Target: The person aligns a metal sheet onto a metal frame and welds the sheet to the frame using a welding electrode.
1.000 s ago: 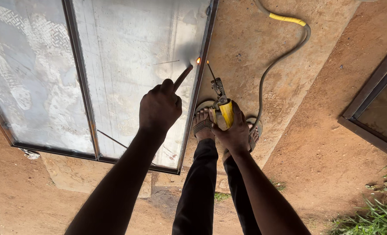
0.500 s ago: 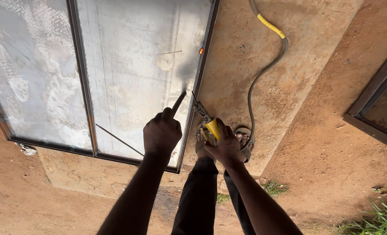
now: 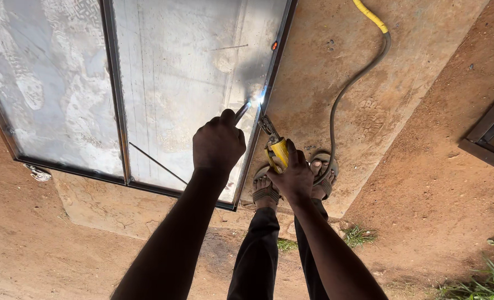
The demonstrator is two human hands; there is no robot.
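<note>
Head view: my left hand (image 3: 219, 141) is fisted around one thin welding rod (image 3: 242, 111), its tip sparking at frame centre on the dark steel door frame (image 3: 269, 89). My right hand (image 3: 296, 178) grips one yellow-handled electrode holder (image 3: 276, 150), trailing one grey cable (image 3: 341, 100).

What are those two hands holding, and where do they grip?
The left hand grips a thin rod near its lower end; its tip sparks at the metal frame. The right hand wraps the yellow handle of the welding holder.
</note>
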